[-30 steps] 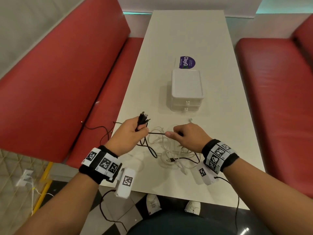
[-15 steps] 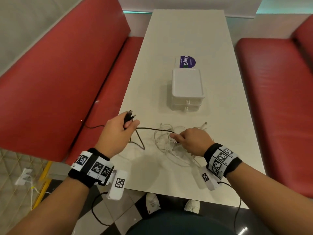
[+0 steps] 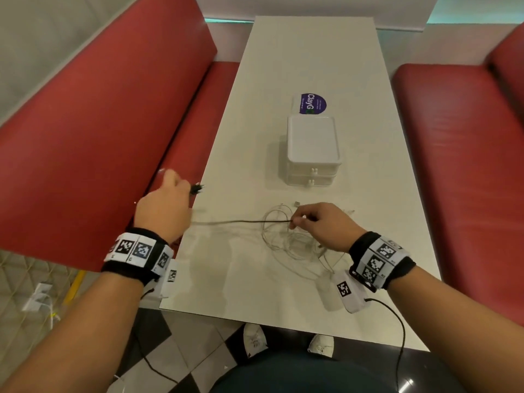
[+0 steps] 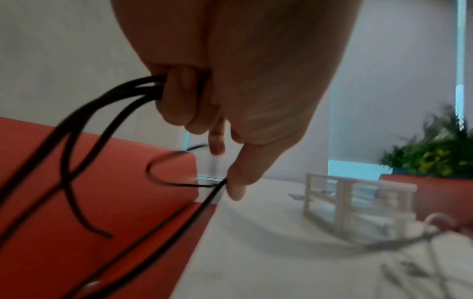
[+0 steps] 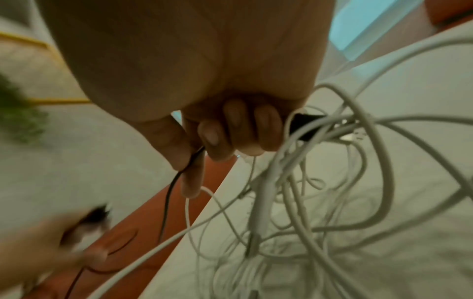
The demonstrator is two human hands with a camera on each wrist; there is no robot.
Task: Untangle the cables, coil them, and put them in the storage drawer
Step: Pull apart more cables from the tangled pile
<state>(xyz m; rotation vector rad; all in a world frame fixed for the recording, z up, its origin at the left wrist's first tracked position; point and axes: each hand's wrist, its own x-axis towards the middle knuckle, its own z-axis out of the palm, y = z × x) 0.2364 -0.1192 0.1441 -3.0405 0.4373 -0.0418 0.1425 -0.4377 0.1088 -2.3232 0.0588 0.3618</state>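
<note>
A thin black cable runs taut across the white table between my two hands. My left hand grips several gathered black strands, held out past the table's left edge, with black plugs sticking out of the fist. My right hand pinches the black cable between thumb and forefinger, right above a tangle of white cables lying on the table. The white two-drawer storage box stands behind them with both drawers closed.
Red bench seats flank the table on the left and on the right. A purple sticker lies on the table behind the drawer box. A green plant shows far off. Checkered floor lies below the near edge.
My left hand has pulled the gathered black cable out to the left past the table edge, drawing it straight. My right hand has stayed pinching it over the white tangle.
</note>
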